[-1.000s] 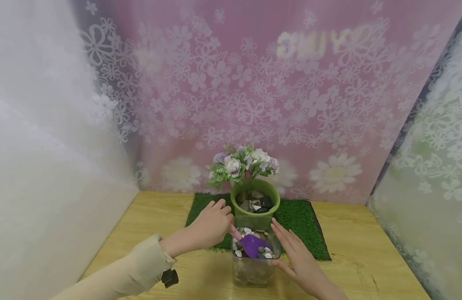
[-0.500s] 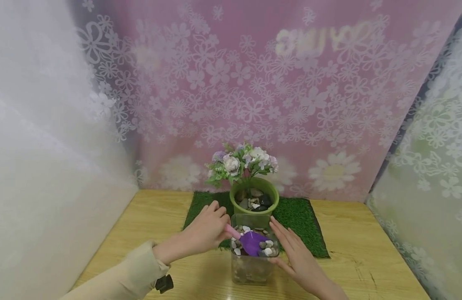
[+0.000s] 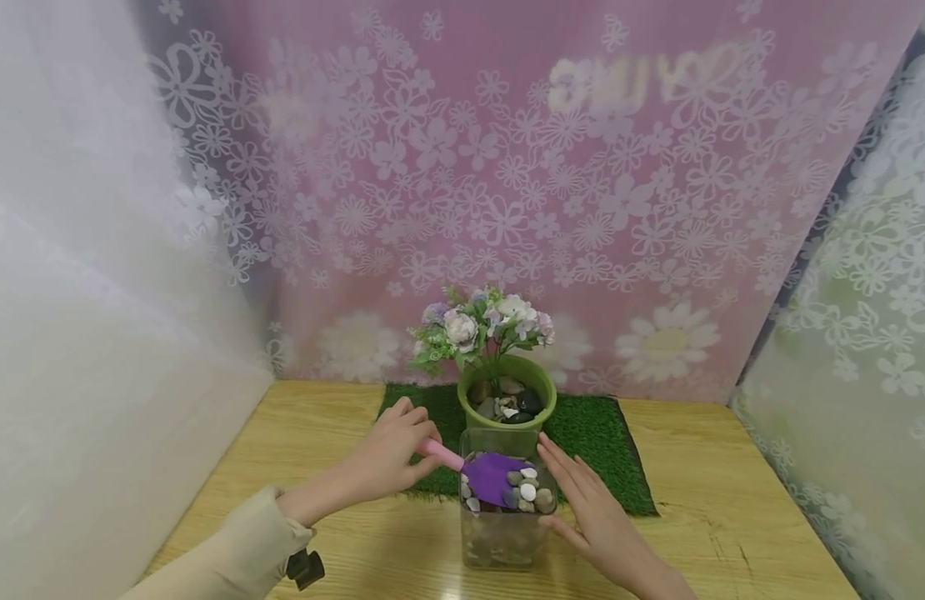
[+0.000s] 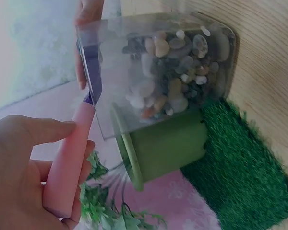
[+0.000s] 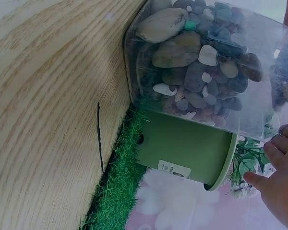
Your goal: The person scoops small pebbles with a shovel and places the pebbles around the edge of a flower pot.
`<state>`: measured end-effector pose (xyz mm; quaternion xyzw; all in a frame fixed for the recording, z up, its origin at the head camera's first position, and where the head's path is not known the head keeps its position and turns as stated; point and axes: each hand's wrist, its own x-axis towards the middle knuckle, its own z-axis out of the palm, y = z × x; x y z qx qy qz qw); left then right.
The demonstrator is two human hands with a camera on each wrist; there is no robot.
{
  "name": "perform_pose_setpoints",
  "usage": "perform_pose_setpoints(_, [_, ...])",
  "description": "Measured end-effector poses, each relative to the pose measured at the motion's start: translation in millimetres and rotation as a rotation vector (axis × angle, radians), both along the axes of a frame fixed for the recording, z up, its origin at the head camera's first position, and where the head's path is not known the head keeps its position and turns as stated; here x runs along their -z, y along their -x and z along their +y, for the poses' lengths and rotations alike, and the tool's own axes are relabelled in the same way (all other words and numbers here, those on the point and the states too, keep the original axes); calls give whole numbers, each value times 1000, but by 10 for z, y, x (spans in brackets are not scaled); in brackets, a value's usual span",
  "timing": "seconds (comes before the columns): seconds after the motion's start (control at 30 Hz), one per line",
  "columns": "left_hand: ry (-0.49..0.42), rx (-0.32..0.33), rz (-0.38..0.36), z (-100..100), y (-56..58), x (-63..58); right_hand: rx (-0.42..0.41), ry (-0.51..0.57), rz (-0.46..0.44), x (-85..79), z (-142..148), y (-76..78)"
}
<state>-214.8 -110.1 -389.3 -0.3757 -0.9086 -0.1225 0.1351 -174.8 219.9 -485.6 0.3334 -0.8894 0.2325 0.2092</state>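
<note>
My left hand grips the pink handle of a small purple shovel, thumb along its top in the left wrist view. The blade lies across the mouth of a clear plastic container, with several white and grey pebbles at its right end. More stones fill the container's lower part. My right hand rests with straight fingers against the container's right side and rim. Right behind stands a green flowerpot holding dark stones and artificial flowers.
The pot stands on a green turf mat laid on the wooden table. A pink flowered cloth hangs behind, with pale sheets at the left and right sides.
My left hand has drawn left, and the shovel blade has risen toward the rim with pebbles on it. The right hand has stayed at the container's side.
</note>
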Motion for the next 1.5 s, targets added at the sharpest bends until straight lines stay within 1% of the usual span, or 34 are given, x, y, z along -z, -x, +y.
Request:
perform_pose_setpoints(0.1, [-36,-10,-5,-71,11,26,3,-8,2,-4,6,-6])
perform_pose_setpoints(0.2, [-85,-14,-33,-129,25,43,9,-12,-4,3,17,-12])
perform_pose_setpoints(0.33, [-139,-33,-62,-186,23,21,17,-10,-27,16,32,-18])
perform_pose_setpoints(0.47, [-150,-77,-98,-230,21,5,19,-11,-41,13,37,-18])
perform_pose_setpoints(0.57, [-157,-105,-112,-259,19,2,21,-13,-45,9,39,-15])
perform_pose_setpoints(0.73, [-158,-129,-89,-303,15,-35,25,-20,-45,4,41,-16])
perform_pose_setpoints(0.83, [-158,-140,-67,-327,45,-63,28,-19,-38,-6,41,-22])
perform_pose_setpoints(0.97, [-157,-172,-40,-345,113,-113,28,-23,-34,-1,47,-20])
perform_pose_setpoints(1.1, [-142,-213,-10,-339,213,-147,18,-26,-28,13,46,-7])
perform_pose_setpoints(1.33, [-99,-267,36,-313,419,-127,7,-31,-40,13,18,7])
perform_pose_setpoints(1.5, [-99,-285,27,-255,592,-111,11,-31,-43,1,10,0])
